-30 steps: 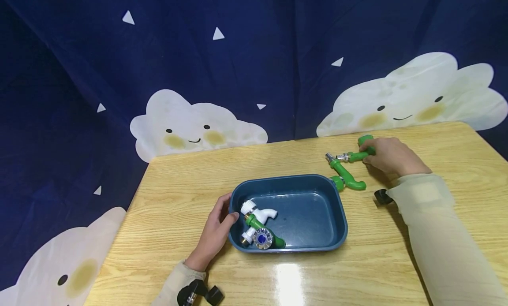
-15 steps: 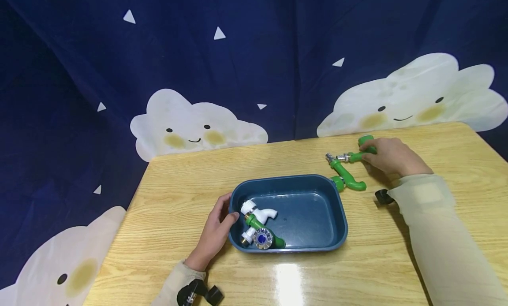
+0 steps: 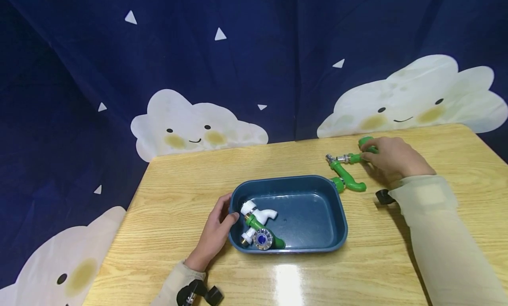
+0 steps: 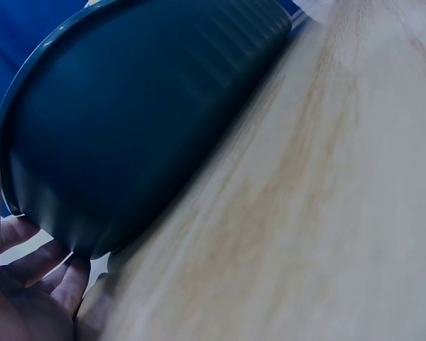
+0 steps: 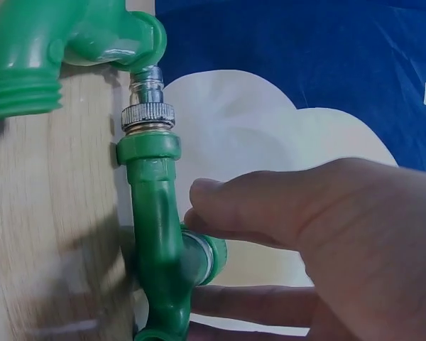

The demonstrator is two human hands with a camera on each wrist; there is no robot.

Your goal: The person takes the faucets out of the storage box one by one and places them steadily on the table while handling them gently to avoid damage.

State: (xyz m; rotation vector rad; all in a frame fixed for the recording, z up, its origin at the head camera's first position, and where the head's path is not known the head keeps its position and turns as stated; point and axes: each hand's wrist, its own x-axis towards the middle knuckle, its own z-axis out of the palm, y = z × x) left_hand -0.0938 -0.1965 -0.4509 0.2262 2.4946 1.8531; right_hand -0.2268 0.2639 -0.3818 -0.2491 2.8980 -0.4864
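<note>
My left hand (image 3: 216,231) grips the left end of a dark blue plastic basin (image 3: 311,218), thumb over the rim. From the left wrist view, the fingers (image 4: 39,266) press against the outside of the basin wall (image 4: 128,121). At the back right of the table my right hand (image 3: 397,158) loosely holds a green faucet (image 3: 357,158) lying there. In the right wrist view, thumb and fingers lie on either side of the side branch of this faucet (image 5: 155,213). Its metal end is close to a second green faucet (image 3: 345,173); the palm hides part of it.
Inside the basin's left side, a white faucet (image 3: 259,215) lies under a green faucet with a chrome-and-blue round end (image 3: 263,239). The wooden table (image 3: 178,187) ends at a dark blue curtain (image 3: 238,68) with cloud prints.
My right hand has shifted very slightly to the right, while the green faucet under it stays in place. The left hand, basin and other faucets look unchanged.
</note>
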